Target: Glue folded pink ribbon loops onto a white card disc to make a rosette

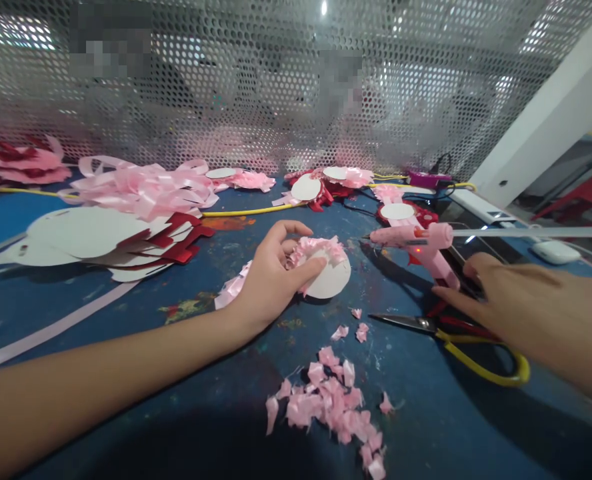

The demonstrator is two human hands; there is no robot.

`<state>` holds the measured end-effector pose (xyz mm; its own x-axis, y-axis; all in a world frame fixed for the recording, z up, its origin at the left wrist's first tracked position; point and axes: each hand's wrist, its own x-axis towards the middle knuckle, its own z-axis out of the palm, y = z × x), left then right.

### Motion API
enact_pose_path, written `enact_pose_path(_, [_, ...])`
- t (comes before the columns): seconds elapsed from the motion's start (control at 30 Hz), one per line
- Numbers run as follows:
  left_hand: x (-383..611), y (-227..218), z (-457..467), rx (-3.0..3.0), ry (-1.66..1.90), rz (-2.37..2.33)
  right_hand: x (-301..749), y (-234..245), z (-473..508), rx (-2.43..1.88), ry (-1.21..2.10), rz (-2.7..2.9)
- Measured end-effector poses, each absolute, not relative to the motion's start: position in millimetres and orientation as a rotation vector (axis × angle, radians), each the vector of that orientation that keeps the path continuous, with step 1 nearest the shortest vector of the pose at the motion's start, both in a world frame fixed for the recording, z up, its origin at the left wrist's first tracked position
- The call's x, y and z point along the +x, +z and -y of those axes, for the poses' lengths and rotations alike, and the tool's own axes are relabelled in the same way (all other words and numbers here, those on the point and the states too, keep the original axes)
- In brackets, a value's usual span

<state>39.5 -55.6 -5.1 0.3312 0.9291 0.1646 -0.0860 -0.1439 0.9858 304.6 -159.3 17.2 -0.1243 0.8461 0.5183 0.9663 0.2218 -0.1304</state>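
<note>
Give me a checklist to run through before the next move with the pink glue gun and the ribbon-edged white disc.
1. Left hand gripping the round white card disc with pink ribbon ruffle: ok, thumb on its face, fingers curled over the ruffle.
2. Right hand closed on the pink plastic glue gun: not ok, hand open, fingertips only at the handle.
3. Gun powered: ok, a red light shows on its body.
4. Translucent glue stick loaded: ok, it juts from the gun's back.
5. Yellow-handled metal scissors away from the reach: not ok, they lie just under the right hand.
6. Nozzle tip clean: cannot tell.
</note>
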Motion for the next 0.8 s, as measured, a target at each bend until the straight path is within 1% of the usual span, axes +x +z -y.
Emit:
enact_pose_path(0.03, [40, -5, 56, 1.412, 1.088, -0.822, 298, 19, 165, -1.752, -0.515, 2.051])
enact_pose_path(0.07, [40, -5, 56, 1.407, 1.086, -0.812, 290, 19, 168, -1.793, -0.583, 2.144])
enact_pose_path(0.1, [40, -5, 57, 1.405, 1.078, -0.801, 282, 18, 168, -1.746, -0.539, 2.246])
enact_pose_path(0.17, [41, -3, 59, 1.426, 1.053, -0.795, 264, 12, 161, -1.584, -0.264, 2.409])
enact_pose_path(0.27, [41, -1, 62, 1.481, 1.01, -0.808, 246, 0, 142, -1.421, -0.108, 2.45])
enact_pose_path(0.37, [42, 0, 63, 1.488, 0.984, -0.789, 241, -6, 133, -1.309, 0.146, 2.452])
enact_pose_path(0.43, [42, 0, 63, 1.49, 0.963, -0.788, 242, -7, 133, -1.259, 0.259, 2.444])
enact_pose_path(0.6, [41, -2, 60, 1.521, 0.936, -0.818, 243, -9, 135, -1.222, 0.327, 2.47])
enact_pose_path(0.8, [42, -5, 61, 1.555, 0.93, -0.786, 240, -11, 134, -1.219, 0.211, 2.385])
